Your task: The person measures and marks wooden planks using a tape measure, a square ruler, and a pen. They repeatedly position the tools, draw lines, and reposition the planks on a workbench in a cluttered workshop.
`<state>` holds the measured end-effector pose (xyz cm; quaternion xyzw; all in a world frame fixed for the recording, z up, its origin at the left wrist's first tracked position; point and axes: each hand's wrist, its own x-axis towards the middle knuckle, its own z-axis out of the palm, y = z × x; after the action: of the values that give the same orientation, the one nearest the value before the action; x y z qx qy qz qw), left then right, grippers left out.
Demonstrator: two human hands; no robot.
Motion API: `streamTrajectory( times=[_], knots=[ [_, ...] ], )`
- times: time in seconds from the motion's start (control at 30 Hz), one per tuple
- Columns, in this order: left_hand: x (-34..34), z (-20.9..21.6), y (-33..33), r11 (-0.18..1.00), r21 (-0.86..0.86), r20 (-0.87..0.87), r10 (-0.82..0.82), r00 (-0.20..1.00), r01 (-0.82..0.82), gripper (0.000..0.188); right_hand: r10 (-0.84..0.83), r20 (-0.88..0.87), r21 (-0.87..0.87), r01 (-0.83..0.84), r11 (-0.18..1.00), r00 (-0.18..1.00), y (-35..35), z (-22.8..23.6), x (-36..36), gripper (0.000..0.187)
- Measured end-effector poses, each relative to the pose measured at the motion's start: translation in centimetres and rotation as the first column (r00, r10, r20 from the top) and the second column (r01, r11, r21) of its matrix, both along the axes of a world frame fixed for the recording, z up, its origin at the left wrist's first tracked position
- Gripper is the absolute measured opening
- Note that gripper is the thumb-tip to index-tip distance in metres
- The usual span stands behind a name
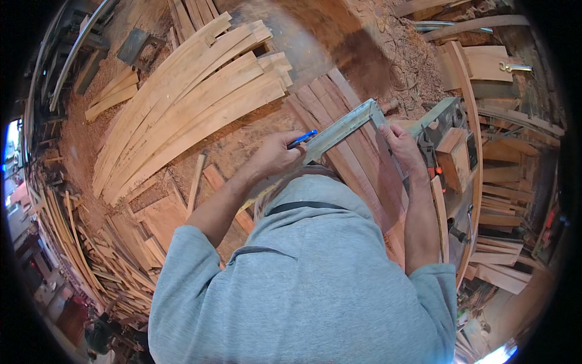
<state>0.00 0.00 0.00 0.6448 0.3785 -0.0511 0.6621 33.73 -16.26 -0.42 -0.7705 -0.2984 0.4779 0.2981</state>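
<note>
My left hand (280,156) is closed on a blue pen (302,139), which points to the upper right. The same hand rests at the lower left end of a metal carpenter's square (339,130); whether its fingers grip the square is hard to tell. Near the square's corner, my right hand (400,144) is closed on the metal edge. One leg of the square crosses several reddish-brown planks (357,159) lying side by side in front of me. Its other leg runs back toward my right forearm and is partly hidden by my hand.
Curved pale boards (200,103) are spread at the far left. To the right, a bench (445,115) carries a wooden block (454,159) and an orange-handled tool (439,172). Wood shavings (403,54) cover the ground ahead. Thin offcuts (109,261) pile up at the left.
</note>
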Motion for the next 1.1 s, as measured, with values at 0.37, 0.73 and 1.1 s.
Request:
streamTrajectory(
  times=[0.37, 0.73, 1.1],
  knots=[
    [0.2, -1.1, 0.6, 0.999, 0.042, 0.07, -0.018, 0.997, 0.015, 0.031, -0.021, 0.073, -0.001, 0.021, 1.0, 0.997, 1.1, 2.1, -1.3, 0.043],
    [0.5, -0.6, 0.9, 0.999, -0.045, 0.064, -0.02, 0.998, 0.022, 0.03, -0.021, 0.104, 0.023, 0.018, 1.0, 0.994, 0.8, 1.4, -1.0, 0.045],
    [0.0, -2.1, 1.0, 0.998, 0.01, 0.08, -0.055, 0.995, 0.054, 0.032, -0.053, 0.049, 0.001, 0.053, 0.999, 0.997, 0.7, 1.6, -1.2, 0.041]
  ],
)
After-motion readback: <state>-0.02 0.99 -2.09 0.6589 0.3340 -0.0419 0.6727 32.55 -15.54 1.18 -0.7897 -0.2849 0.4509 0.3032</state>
